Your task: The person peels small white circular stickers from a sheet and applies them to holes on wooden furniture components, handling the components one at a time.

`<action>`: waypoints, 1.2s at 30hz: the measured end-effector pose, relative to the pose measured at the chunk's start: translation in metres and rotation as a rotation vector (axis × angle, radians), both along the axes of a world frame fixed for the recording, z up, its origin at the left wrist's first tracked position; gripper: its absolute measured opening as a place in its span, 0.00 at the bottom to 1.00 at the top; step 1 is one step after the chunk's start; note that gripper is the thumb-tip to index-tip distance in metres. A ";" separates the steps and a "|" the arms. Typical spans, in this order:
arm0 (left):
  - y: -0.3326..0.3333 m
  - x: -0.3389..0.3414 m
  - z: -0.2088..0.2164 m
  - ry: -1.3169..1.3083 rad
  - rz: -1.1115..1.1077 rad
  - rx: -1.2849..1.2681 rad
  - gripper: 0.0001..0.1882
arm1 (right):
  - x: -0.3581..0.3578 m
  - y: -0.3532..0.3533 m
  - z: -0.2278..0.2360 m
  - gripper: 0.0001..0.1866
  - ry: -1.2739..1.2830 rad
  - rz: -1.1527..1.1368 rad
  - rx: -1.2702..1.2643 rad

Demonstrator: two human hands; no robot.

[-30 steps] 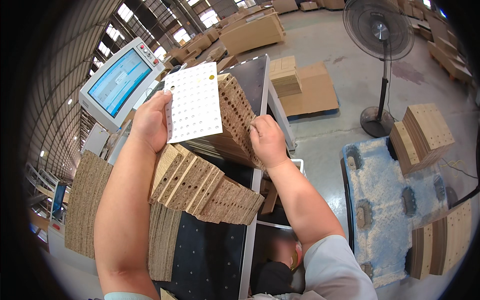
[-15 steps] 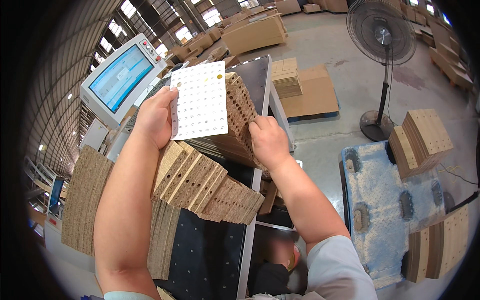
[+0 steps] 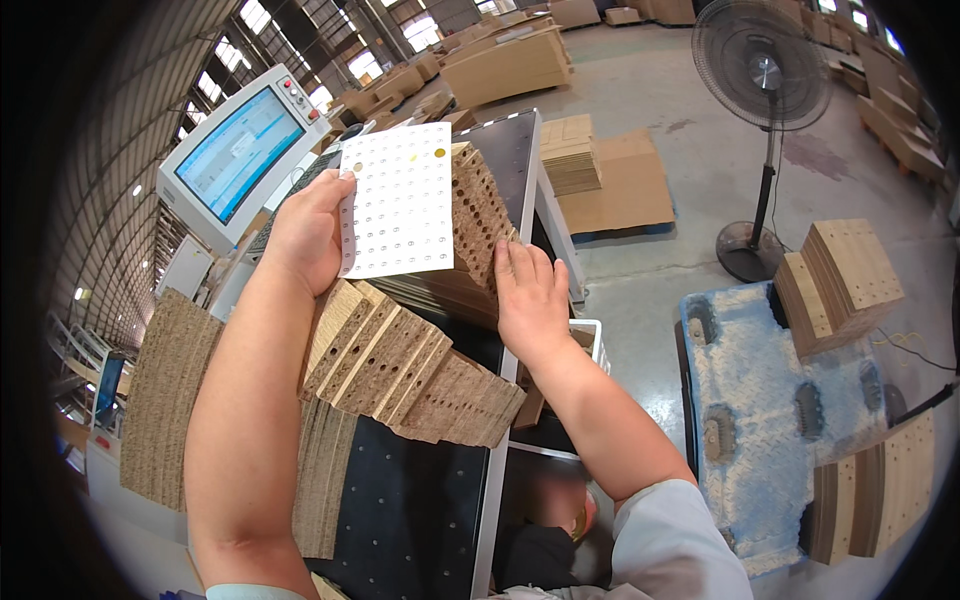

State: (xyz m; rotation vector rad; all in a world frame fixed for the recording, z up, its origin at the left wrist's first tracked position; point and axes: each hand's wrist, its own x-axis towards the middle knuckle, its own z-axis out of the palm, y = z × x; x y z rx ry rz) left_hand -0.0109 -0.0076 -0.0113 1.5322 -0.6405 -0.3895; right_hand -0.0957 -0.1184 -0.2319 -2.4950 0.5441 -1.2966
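My left hand [image 3: 312, 225] pinches the left edge of a white sheet [image 3: 400, 215], printed with rows of small marks like a sheet of stickers, with one round yellowish spot near its top right corner. The sheet lies over a stack of particleboard panels [image 3: 478, 200] with drilled holes along their edges and hides much of it. My right hand [image 3: 533, 300] rests against the right edge of that stack, fingers stretched out and open. Nearer to me, a slanted stack of drilled particleboard pieces [image 3: 390, 355] lies below my left wrist.
More particleboards [image 3: 165, 400] stand left of my forearm. A monitor [image 3: 235, 150] with red buttons is beyond them. The black tabletop [image 3: 400, 520] has metal studs. Right stand a blue pallet [image 3: 740, 400], a board stack [image 3: 840, 280] and a fan [image 3: 765, 75].
My right hand has uncurled from a closed grip at the stack's edge, its fingers now stretched out, and has shifted slightly down and left. My left hand and the sheet stay nearly still.
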 end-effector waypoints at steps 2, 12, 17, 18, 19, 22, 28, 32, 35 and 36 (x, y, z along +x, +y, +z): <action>0.004 0.000 0.001 -0.006 0.010 -0.015 0.13 | -0.001 0.004 0.002 0.32 0.051 0.032 0.080; -0.001 0.003 -0.001 0.000 -0.012 -0.038 0.13 | -0.036 0.010 -0.007 0.32 -0.063 0.143 0.426; 0.047 0.007 0.023 -0.162 -0.027 -0.377 0.12 | -0.096 0.056 -0.058 0.27 -0.385 0.308 0.645; 0.070 0.009 0.032 -0.193 -0.054 -0.393 0.11 | -0.110 0.069 -0.067 0.25 -0.380 0.326 0.732; 0.082 -0.012 0.039 -0.217 -0.040 -0.399 0.11 | -0.126 0.078 -0.074 0.24 -0.361 0.346 0.796; 0.111 -0.086 0.031 -0.229 -0.044 -0.354 0.09 | -0.164 0.090 -0.076 0.20 -0.365 0.410 0.929; 0.198 -0.184 -0.064 0.048 -0.030 -0.245 0.05 | -0.207 0.120 0.009 0.19 -0.661 0.865 1.018; 0.232 -0.235 -0.102 0.290 0.010 -0.310 0.05 | -0.229 0.149 0.042 0.26 -0.623 1.117 0.845; 0.257 -0.261 -0.112 0.265 0.082 -0.320 0.05 | -0.242 0.173 0.057 0.36 -0.509 1.279 0.994; 0.265 -0.268 -0.112 0.242 0.093 -0.316 0.05 | -0.246 0.182 0.064 0.37 -0.470 1.366 1.082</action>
